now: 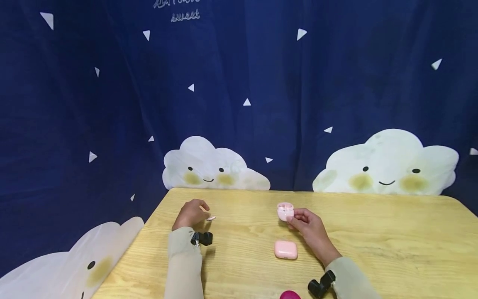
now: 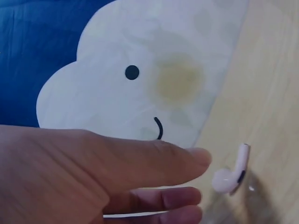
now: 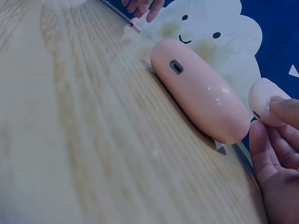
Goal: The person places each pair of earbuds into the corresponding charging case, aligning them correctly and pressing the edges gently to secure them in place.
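Head view shows an earbud (image 1: 211, 218) at three o'clock off the relaxed left hand (image 1: 191, 214), while right hand (image 1: 308, 226) fingertips pinch an open case (image 1: 285, 211).

Bare table (image 1: 392, 232) lies open rightward; only the shut pink case (image 1: 286, 249) blocks the middle.

A pale pink earbud (image 1: 211, 218) lay flat on the wooden tabletop at about ten o'clock from the table's centre, its stem (white, with a dark mark near the bud) pointing away. An open pink charging case (image 1: 285, 211) stood at roughly one o'clock, lid raised, tilted slightly. A second pink case (image 1: 286, 249), closed and rounded, lay flat at six o'clock from the open one, its charging port showing on one end.
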